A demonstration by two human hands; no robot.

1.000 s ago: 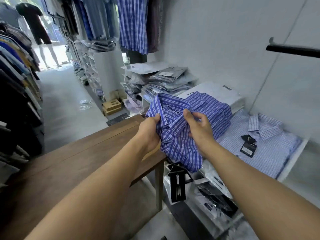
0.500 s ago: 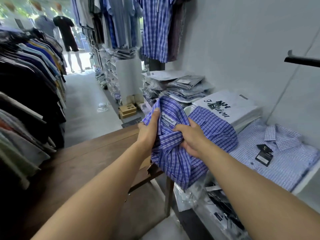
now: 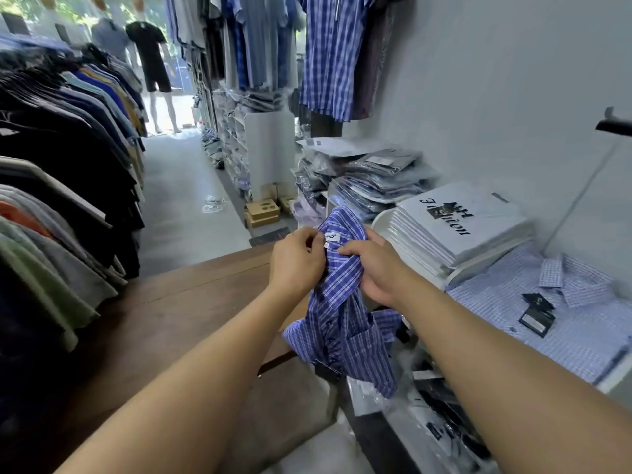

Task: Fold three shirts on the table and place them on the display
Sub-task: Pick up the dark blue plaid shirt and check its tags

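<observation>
**Item: blue striped shirt**. Unfolded, bunched, and held in the air off the right edge of the table; no part of it lies flat on the wood.

**Hands.** Your left hand has its fingers curled and pinches the collar next to the white neck label. Your right hand is closed around the collar band on the other side. You likely hold it by the collar so the body hangs free and straightens before you lay it down for folding.

**Display shelf**, to your right.
- One pale checked shirt, folded, collar up, with a black tag on its front. This appears to be one finished piece.
- At the shelf's far end, a stack of white printed bags.

**Clear plastic sleeves**, piled beyond the stack. Each holds a folded shirt.

**Lower shelf.** More wrapped goods. They are too blurred to identify.

**Status.** Folding of this shirt has not yet started.
</observation>
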